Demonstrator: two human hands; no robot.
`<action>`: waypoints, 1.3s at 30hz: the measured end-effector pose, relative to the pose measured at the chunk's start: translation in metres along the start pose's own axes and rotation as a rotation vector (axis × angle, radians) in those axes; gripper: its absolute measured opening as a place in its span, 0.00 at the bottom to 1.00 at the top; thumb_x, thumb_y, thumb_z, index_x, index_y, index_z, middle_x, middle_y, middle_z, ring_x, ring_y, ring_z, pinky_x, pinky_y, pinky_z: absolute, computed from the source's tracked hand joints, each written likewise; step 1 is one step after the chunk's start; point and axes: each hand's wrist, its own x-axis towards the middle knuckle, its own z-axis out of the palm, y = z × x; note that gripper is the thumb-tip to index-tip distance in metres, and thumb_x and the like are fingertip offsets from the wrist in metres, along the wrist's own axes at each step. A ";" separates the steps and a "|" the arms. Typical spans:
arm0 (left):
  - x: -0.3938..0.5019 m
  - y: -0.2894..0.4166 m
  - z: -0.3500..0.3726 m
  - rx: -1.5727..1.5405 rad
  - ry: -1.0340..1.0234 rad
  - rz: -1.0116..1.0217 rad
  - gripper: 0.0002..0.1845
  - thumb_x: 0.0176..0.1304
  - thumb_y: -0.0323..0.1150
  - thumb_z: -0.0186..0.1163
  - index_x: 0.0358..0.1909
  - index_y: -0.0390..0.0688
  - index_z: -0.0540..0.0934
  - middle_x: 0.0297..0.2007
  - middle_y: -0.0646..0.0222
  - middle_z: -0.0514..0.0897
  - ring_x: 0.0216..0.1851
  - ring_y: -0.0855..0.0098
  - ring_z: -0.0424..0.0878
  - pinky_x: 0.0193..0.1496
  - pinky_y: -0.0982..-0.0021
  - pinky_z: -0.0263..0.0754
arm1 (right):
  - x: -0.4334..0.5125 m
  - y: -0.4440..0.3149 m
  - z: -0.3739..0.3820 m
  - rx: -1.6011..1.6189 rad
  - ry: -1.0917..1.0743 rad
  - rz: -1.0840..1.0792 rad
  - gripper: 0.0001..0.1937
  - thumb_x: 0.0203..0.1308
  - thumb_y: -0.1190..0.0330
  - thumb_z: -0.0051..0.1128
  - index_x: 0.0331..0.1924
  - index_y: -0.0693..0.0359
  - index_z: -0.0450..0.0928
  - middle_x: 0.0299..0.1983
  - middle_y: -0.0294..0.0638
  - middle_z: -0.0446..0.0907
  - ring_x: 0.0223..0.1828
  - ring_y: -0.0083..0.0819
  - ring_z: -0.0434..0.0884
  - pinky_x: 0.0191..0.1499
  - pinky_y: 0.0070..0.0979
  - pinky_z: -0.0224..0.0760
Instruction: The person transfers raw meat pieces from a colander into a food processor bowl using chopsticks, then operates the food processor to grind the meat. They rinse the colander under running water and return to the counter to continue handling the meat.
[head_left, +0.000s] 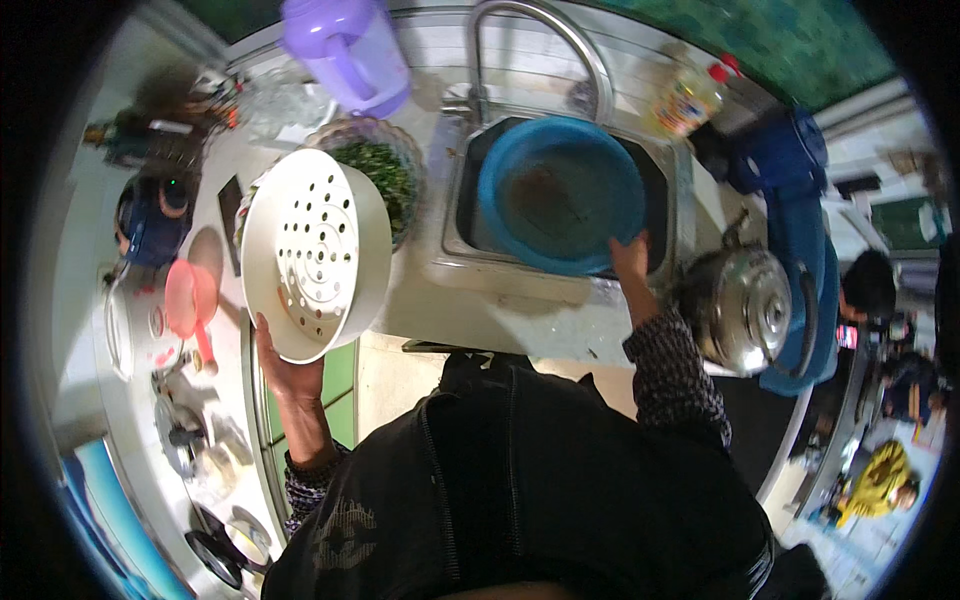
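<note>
My left hand (291, 367) grips the lower rim of a white perforated plastic colander (319, 251), which is tilted on its side over the counter's left part. The colander partly hides a glass bowl with a scalloped rim (412, 157) that holds chopped greens (379, 172). My right hand (631, 259) holds the lower right rim of a blue plastic basin (562, 195). The basin sits over the stainless steel sink (469, 251), below the curved faucet (540, 9). Some murky water and dark residue show inside it.
A steel kettle (739, 311) stands right of the sink, beside blue plastic tubs (795, 225). Behind are a purple thermos jug (349, 60) and a bottle with a red cap (690, 101). A pink ladle (191, 300) lies at the left. Several people are visible at the far right.
</note>
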 end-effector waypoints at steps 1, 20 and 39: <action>-0.003 0.003 -0.004 -0.042 -0.047 0.014 0.24 0.66 0.47 0.41 0.58 0.43 0.67 0.55 0.64 0.71 0.55 0.62 0.70 0.57 0.57 0.63 | -0.006 -0.011 0.002 -0.163 0.159 -0.259 0.32 0.49 0.75 0.56 0.60 0.69 0.54 0.57 0.57 0.62 0.56 0.49 0.67 0.57 0.39 0.62; -0.041 0.019 -0.031 0.060 0.282 0.156 0.26 0.67 0.45 0.41 0.61 0.42 0.61 0.59 0.65 0.67 0.57 0.63 0.66 0.59 0.58 0.61 | 0.036 -0.248 0.204 0.262 -0.431 -0.811 0.23 0.48 0.77 0.47 0.54 0.59 0.70 0.57 0.50 0.68 0.60 0.46 0.64 0.60 0.32 0.59; -0.018 -0.009 0.014 0.103 0.081 -0.008 0.25 0.67 0.45 0.42 0.61 0.42 0.62 0.59 0.67 0.67 0.59 0.65 0.64 0.62 0.59 0.57 | 0.064 -0.036 0.015 0.947 -0.534 0.249 0.11 0.62 0.74 0.45 0.45 0.71 0.70 0.40 0.50 0.78 0.32 0.34 0.80 0.33 0.24 0.76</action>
